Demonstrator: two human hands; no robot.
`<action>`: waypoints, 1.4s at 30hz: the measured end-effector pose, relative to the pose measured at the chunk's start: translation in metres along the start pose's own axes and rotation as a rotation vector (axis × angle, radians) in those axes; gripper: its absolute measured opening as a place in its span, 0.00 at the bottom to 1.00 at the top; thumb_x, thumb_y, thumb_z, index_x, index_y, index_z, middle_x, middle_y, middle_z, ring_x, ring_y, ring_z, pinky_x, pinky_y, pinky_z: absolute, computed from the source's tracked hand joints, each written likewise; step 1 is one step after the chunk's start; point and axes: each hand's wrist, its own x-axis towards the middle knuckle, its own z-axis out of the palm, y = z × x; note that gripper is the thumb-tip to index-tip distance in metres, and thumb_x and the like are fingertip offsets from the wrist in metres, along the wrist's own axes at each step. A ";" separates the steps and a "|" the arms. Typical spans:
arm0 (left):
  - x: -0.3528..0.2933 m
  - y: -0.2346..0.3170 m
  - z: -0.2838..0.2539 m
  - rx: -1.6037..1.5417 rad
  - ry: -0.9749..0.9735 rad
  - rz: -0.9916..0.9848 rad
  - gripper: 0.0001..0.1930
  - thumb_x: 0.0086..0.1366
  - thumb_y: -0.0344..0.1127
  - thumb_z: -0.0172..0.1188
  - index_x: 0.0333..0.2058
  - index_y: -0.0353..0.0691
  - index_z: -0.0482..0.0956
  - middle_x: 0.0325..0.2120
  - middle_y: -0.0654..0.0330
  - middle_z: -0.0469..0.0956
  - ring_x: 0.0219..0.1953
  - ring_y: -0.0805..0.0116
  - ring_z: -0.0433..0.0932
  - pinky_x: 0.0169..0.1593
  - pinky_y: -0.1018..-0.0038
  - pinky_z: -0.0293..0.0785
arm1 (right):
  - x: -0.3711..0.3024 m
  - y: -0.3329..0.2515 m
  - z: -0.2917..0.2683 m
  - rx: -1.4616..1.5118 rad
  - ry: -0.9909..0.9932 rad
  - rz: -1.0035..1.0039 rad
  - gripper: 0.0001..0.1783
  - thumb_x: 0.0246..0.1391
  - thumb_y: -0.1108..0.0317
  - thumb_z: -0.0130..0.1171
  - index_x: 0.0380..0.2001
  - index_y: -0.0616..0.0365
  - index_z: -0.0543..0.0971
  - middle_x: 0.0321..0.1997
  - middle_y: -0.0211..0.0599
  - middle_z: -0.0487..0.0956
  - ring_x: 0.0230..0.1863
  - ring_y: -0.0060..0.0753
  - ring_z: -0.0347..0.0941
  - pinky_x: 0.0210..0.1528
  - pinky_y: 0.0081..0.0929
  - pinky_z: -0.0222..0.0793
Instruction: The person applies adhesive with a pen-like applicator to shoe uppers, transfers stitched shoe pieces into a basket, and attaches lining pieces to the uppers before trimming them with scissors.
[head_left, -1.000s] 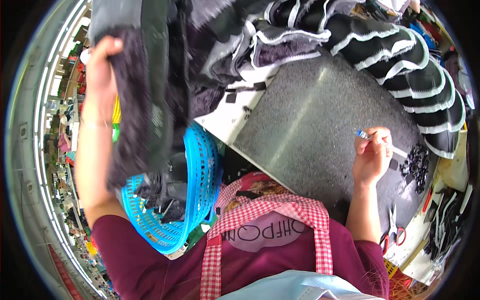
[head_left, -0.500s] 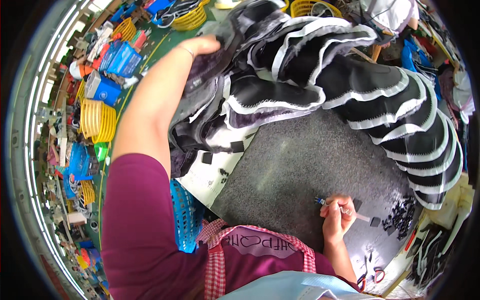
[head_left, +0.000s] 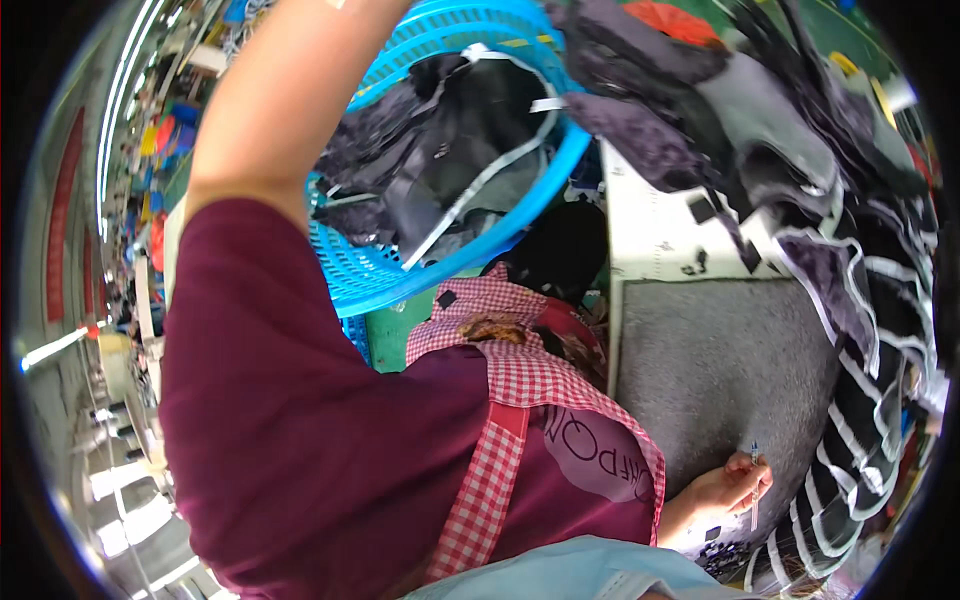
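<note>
In my right hand (head_left: 733, 487) is a slim clear pen (head_left: 754, 508) with a blue tip, pinched between closed fingers above the dark grey table mat (head_left: 715, 370). My left forearm (head_left: 290, 95) reaches up across the upper left and leaves the picture at the top edge, so the left hand is hidden. Beside that arm stands a blue plastic basket (head_left: 572, 165) holding dark cut fabric pieces (head_left: 420, 165), some with white edging. More black and grey fabric pieces (head_left: 775, 125) lie heaped over the table's far side.
A fanned row of black pieces with white stitched edges (head_left: 850, 470) runs along the table's right side. Small black squares (head_left: 700, 208) lie on a white board (head_left: 645, 235) between basket and mat. Shelves and coloured bins blur at far left.
The view has swung left, bringing the blue basket into full sight. My left hand has left the fabric heap's place in the picture and gone out of frame. The right hand keeps the pen.
</note>
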 end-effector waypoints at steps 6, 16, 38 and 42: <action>-0.363 -0.032 0.073 -0.166 0.003 -1.093 0.37 0.51 0.53 0.71 0.52 0.31 0.73 0.45 0.48 0.78 0.49 0.60 0.78 0.53 0.66 0.74 | 0.005 0.009 0.021 -0.254 0.011 -0.130 0.08 0.59 0.66 0.59 0.35 0.60 0.76 0.27 0.31 0.74 0.23 0.17 0.63 0.22 0.13 0.53; -0.334 0.009 0.027 -0.062 -0.217 -0.870 0.12 0.53 0.30 0.65 0.36 0.36 0.75 0.29 0.50 0.78 0.27 0.53 0.78 0.31 0.67 0.72 | 0.007 0.006 0.026 -0.454 0.093 -0.165 0.06 0.58 0.66 0.60 0.32 0.57 0.80 0.22 0.26 0.74 0.20 0.14 0.62 0.23 0.13 0.55; -0.486 -0.196 0.060 0.019 -0.629 -1.256 0.43 0.63 0.68 0.49 0.58 0.30 0.68 0.57 0.39 0.69 0.61 0.41 0.65 0.63 0.57 0.61 | 0.005 0.004 0.037 -0.623 0.167 -0.190 0.10 0.58 0.61 0.60 0.27 0.54 0.77 0.20 0.26 0.70 0.20 0.15 0.60 0.23 0.16 0.52; -0.460 -0.185 0.054 -0.130 -0.683 -1.292 0.55 0.55 0.76 0.51 0.65 0.32 0.57 0.65 0.40 0.56 0.68 0.46 0.54 0.69 0.59 0.52 | 0.009 0.004 0.033 -0.641 0.178 -0.198 0.10 0.58 0.61 0.60 0.27 0.55 0.77 0.19 0.26 0.70 0.19 0.15 0.58 0.22 0.15 0.51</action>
